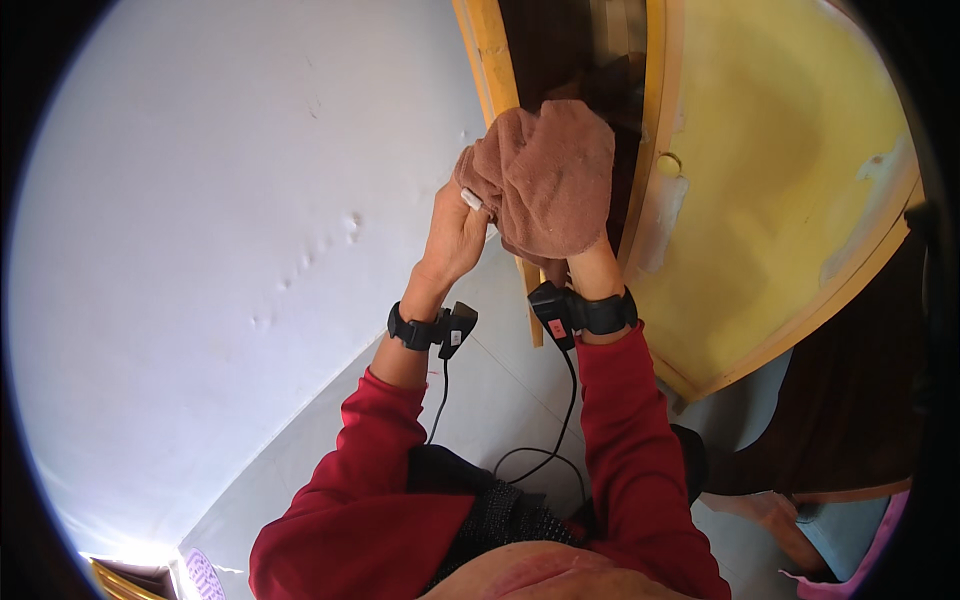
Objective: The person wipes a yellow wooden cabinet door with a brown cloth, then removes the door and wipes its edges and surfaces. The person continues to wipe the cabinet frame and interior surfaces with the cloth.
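Note:
A brown terry cloth (559, 180) is bunched and spread between my two hands, with a small white tag at its left edge. My left hand (456, 232) grips that edge, its fingertips tucked out of sight behind the fabric. Under the cloth's right side goes my right hand (595, 264); only its wrist end shows, and the fingers are covered. Both hands are raised in front of a yellow-framed opening with a dark interior (544, 45). Its yellow frame post (493, 60) stands just behind the cloth.
A yellow door (757, 172) with a round fitting (669, 164) and patched paint stands at right. The pale wall (225, 187) fills the left side. Black cables (567, 405) hang from devices strapped to both wrists, above the grey tiled floor (517, 390). Dark brown furniture (840, 405) is at lower right.

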Action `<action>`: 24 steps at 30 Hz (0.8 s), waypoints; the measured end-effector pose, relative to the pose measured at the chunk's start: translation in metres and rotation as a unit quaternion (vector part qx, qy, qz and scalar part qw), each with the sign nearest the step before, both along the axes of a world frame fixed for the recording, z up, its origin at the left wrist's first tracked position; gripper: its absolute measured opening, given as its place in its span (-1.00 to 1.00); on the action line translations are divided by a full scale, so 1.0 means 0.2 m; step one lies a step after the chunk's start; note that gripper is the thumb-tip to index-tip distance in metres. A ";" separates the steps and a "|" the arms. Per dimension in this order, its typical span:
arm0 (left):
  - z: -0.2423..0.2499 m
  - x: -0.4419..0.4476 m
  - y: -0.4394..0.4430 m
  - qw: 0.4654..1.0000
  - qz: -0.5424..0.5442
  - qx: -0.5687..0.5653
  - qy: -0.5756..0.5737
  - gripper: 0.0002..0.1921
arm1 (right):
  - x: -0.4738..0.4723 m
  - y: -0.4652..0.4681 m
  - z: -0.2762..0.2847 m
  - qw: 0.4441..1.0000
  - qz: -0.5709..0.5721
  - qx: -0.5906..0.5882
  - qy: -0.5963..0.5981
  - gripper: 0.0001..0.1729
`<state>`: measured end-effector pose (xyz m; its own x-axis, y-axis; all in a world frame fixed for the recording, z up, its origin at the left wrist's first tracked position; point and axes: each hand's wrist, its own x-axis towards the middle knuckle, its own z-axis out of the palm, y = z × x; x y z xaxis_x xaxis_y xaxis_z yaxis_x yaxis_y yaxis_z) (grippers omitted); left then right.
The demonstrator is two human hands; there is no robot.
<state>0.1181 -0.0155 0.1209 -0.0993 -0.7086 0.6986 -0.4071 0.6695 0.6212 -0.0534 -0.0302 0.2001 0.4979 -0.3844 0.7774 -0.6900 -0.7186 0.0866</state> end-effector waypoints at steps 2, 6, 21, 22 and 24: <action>0.01 -0.01 0.01 0.999 -0.021 0.031 0.024 -0.54 | 0.00 -0.02 0.07 0.999 0.003 -0.036 0.006 -0.74; 0.03 -0.02 0.01 0.996 -0.010 0.087 0.032 -0.61 | 0.09 -0.21 0.29 0.936 -0.171 -0.296 -0.081 -0.80; 0.06 -0.04 0.02 0.993 -0.021 0.097 0.064 -0.77 | 0.08 -0.32 0.41 0.954 -0.043 -0.255 -0.150 -0.82; 0.05 -0.04 0.02 0.995 -0.028 0.080 0.060 -0.78 | 0.08 -0.33 0.43 0.954 -0.040 -0.255 -0.153 -0.82; 0.05 -0.04 0.02 0.996 -0.027 0.067 0.057 -0.79 | 0.08 -0.33 0.45 0.954 -0.030 -0.256 -0.156 -0.82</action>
